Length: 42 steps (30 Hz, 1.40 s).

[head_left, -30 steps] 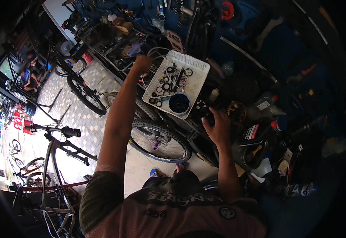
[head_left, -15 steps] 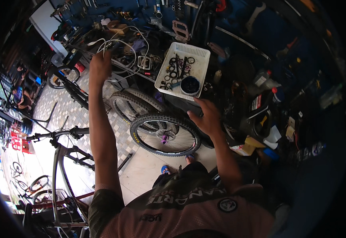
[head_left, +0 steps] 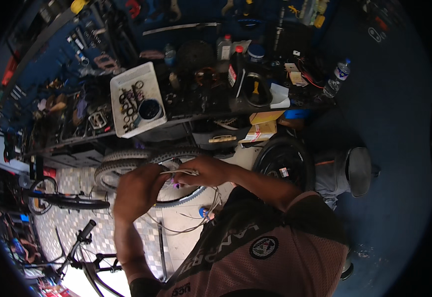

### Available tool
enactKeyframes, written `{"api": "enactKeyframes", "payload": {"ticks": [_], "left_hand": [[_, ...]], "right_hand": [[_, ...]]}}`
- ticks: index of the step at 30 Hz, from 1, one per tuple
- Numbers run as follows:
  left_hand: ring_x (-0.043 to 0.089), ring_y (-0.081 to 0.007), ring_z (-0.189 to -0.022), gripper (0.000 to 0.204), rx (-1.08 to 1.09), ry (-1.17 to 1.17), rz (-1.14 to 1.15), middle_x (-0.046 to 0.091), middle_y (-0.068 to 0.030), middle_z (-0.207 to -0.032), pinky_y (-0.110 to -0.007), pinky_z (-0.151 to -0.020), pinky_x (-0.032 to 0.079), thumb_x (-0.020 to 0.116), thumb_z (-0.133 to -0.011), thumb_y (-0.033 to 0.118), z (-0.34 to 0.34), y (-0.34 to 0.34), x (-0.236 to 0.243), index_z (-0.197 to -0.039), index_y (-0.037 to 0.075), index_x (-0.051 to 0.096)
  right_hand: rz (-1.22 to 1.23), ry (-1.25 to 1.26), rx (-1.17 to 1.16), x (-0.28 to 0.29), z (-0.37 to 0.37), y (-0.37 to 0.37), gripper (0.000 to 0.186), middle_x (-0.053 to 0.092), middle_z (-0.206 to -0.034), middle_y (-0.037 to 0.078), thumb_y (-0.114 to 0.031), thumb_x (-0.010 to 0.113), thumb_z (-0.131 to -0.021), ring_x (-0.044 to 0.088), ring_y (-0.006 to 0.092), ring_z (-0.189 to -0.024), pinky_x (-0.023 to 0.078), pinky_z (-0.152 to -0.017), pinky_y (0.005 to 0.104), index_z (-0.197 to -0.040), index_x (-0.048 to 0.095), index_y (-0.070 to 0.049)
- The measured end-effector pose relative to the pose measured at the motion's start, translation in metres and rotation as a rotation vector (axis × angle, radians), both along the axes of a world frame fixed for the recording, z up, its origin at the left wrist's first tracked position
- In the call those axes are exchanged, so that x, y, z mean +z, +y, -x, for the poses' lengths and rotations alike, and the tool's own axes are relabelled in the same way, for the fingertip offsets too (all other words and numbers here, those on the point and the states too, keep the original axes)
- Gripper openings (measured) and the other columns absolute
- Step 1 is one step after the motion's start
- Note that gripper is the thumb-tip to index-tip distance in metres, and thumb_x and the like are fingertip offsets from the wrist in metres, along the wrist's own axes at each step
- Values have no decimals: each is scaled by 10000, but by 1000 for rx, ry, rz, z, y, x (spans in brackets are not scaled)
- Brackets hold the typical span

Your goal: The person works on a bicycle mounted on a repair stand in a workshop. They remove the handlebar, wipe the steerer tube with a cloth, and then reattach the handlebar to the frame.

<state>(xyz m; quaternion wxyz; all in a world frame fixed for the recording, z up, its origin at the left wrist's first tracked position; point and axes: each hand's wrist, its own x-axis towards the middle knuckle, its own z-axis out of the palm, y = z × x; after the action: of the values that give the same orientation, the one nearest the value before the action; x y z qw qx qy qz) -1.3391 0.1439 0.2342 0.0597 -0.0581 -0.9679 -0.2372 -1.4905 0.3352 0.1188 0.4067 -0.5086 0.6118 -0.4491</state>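
A loosely coiled pale cable [head_left: 190, 172] is held in front of my body, its loops hanging below my hands. My left hand [head_left: 137, 190] is closed, with its fingertips hidden, where the coil's left side begins. Close beside it, my right hand [head_left: 207, 171] has its fingers wrapped round the upper strands. The two hands almost meet above a bicycle wheel [head_left: 188, 199] with a knobbly tyre and a purple hub.
Along the wall runs a dark, cluttered workbench [head_left: 186, 113]. On it stand a white tray [head_left: 122, 81] of small parts, a black bottle [head_left: 236, 72] and a clear water bottle [head_left: 337, 78]. A bicycle frame [head_left: 90, 262] stands left; a grey stool-like object [head_left: 359, 173] is right.
My left hand has brought the cable from the bench down in front of me. My right hand, earlier loose near the tray, now grips it too. The view has turned right.
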Motion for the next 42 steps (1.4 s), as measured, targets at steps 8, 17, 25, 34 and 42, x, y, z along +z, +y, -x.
{"api": "enactKeyframes", "payload": {"ticks": [8, 17, 25, 34, 42], "left_hand": [[729, -282, -894, 264, 102, 122, -566, 735, -151, -991, -349, -805, 557, 750, -973, 136, 129, 77, -89, -1183, -4, 673], [727, -223, -1036, 343, 73, -157, -693, 747, -118, -1146, -347, -897, 562, 749, -968, 97, 211, 149, -135, -1291, 28, 655], [744, -222, -1025, 262, 185, -350, -691, 757, -141, -1096, -357, -899, 588, 701, -1016, 120, 212, 167, -147, -1253, 14, 664], [733, -321, -1038, 293, 291, -310, -632, 751, -175, -1089, -417, -900, 566, 670, -1034, 241, 189, 153, -158, -1233, 26, 679], [736, -349, -994, 319, 473, -273, -644, 741, -188, -1093, -445, -872, 569, 640, -1053, 277, 115, 145, -165, -1250, 26, 661]], "right_hand": [[4, -391, -622, 15, 120, 194, 213, 758, -1147, -24, -252, 650, -1071, 575, 4, -801, 484, -656, 216, -1209, 704, -99], [248, 590, -1659, 114, 359, 389, 339, 746, -889, 47, -328, 581, -1091, 675, 142, -825, 517, -716, 338, -1134, 749, -37], [292, 1315, -1945, 79, 558, 414, 304, 721, -1081, 250, -279, 598, -1055, 701, 434, -1018, 550, -840, 489, -1210, 702, -38], [-918, 1657, -1406, -92, 658, 481, 442, 773, -873, 139, -525, 644, -960, 770, 334, -748, 613, -580, 488, -827, 781, -126], [-574, 1162, -1135, -31, 624, 442, 651, 721, -1181, 262, -602, 626, -985, 692, 454, -1077, 557, -926, 480, -1228, 729, -7]]}}
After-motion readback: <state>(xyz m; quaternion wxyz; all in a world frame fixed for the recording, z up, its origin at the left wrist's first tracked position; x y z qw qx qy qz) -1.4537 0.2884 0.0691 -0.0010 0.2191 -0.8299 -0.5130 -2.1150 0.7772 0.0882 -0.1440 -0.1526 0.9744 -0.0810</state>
